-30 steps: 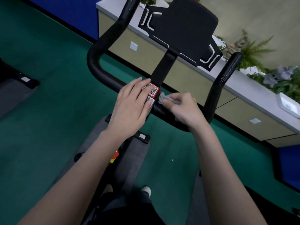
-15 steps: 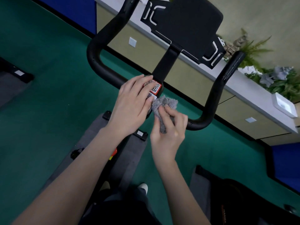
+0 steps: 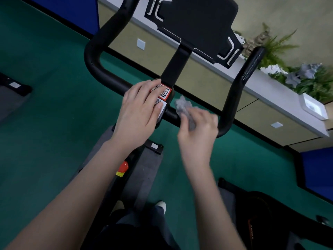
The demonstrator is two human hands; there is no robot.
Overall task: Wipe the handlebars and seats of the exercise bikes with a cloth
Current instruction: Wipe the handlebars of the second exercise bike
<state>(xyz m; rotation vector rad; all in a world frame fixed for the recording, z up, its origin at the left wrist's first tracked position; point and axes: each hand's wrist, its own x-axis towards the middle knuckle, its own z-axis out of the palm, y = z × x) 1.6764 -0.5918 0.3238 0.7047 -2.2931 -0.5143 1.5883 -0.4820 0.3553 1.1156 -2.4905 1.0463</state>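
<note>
A black U-shaped handlebar (image 3: pixel 100 73) of an exercise bike fills the upper middle, with a black tablet holder (image 3: pixel 196 20) above its stem. My left hand (image 3: pixel 138 112) rests flat with straight fingers on the bar's centre, over red and white stickers (image 3: pixel 163 95). My right hand (image 3: pixel 198 130) grips a crumpled grey cloth (image 3: pixel 183 108) against the crossbar just right of the stem. The hand is motion-blurred. The right upright grip (image 3: pixel 239 83) rises beside it. No seat is in view.
Green floor (image 3: pixel 45 123) lies all around, with a grey mat (image 3: pixel 144 170) under the bike. A beige counter (image 3: pixel 270 91) with plants (image 3: pixel 310 76) runs along the back. Another black machine (image 3: pixel 270 213) sits at lower right, and a machine foot (image 3: pixel 14 85) at far left.
My right hand with the cloth pulled back off the crossbar, then moved up and right onto it again. The left hand stayed on the centre.
</note>
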